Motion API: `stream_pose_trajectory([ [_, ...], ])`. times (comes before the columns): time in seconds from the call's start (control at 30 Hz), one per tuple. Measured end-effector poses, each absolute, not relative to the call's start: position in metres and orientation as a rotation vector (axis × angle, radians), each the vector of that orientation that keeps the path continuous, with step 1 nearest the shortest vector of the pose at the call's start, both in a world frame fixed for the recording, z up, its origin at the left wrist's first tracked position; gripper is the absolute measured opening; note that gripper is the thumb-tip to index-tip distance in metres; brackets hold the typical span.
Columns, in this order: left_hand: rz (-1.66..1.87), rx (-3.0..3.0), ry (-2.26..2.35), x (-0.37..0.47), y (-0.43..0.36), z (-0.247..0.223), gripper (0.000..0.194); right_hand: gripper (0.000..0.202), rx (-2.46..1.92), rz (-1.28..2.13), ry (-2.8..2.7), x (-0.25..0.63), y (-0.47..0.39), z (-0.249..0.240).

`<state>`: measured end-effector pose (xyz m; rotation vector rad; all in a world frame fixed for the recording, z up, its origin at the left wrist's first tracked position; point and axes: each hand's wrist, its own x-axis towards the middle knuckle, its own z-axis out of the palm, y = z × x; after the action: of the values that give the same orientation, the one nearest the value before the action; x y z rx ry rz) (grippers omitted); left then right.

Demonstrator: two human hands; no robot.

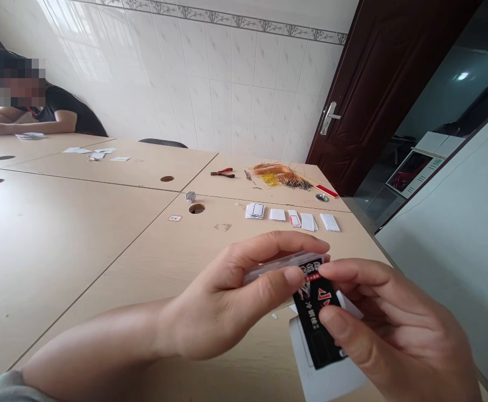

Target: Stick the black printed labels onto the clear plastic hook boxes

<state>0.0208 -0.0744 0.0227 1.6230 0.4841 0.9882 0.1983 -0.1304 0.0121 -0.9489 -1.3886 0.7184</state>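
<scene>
My left hand [227,296] is closed around a clear plastic packet [273,265], its thumb lying over the upper end of a black printed card [321,329]. The card is tilted and bears white and red characters. My right hand [403,324] pinches the same card along its right edge, between thumb and forefinger. Behind the card a white paper [311,374] shows below, and another white piece sticks out near the right fingers. Whether the right hand also grips these papers, I cannot tell.
Beyond my hands lie several small stacks of white cards [330,223], red-handled pliers [223,173] and a bundle of copper-coloured wires [275,170]. The table has round holes [197,209]. A person [66,111] sits at the far left; a dark red door [378,72] stands right.
</scene>
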Motion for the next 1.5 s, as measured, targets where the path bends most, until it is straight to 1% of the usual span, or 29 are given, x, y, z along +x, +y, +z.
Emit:
stream_pose_trajectory([
  [0.13,0.998,1.575,0.514,0.02,-0.073,0.021,0.018,0.027,-0.945,0.689,-1.452,0.201,-0.131,0.011],
  [0.33,0.994,1.542,0.516,0.019,-0.076,0.021,0.02,0.034,-0.935,0.681,-1.469,0.203,-0.129,0.007],
  [0.5,0.962,1.533,0.457,0.02,-0.076,0.021,0.022,0.034,-0.972,0.661,-1.428,0.2,-0.129,0.007],
  [0.7,0.975,1.604,0.465,0.018,-0.076,0.019,0.02,0.035,-0.977,0.631,-1.408,0.198,-0.129,0.004],
  [0.87,0.938,1.623,0.468,0.019,-0.075,0.019,0.024,0.037,-0.953,0.639,-1.429,0.201,-0.129,0.003],
  [1.0,0.932,1.624,0.463,0.02,-0.075,0.019,0.024,0.036,-0.987,0.606,-1.513,0.205,-0.131,0.008],
  [1.2,0.952,1.682,0.491,0.021,-0.075,0.02,0.025,0.025,-1.034,0.474,-1.625,0.206,-0.13,0.012],
  [1.33,0.929,1.663,0.464,0.021,-0.075,0.019,0.026,0.025,-1.043,0.461,-1.633,0.207,-0.127,0.01],
  [1.5,0.814,1.492,0.432,0.022,-0.072,0.02,0.03,0.026,-1.095,0.468,-1.634,0.21,-0.125,0.009],
])
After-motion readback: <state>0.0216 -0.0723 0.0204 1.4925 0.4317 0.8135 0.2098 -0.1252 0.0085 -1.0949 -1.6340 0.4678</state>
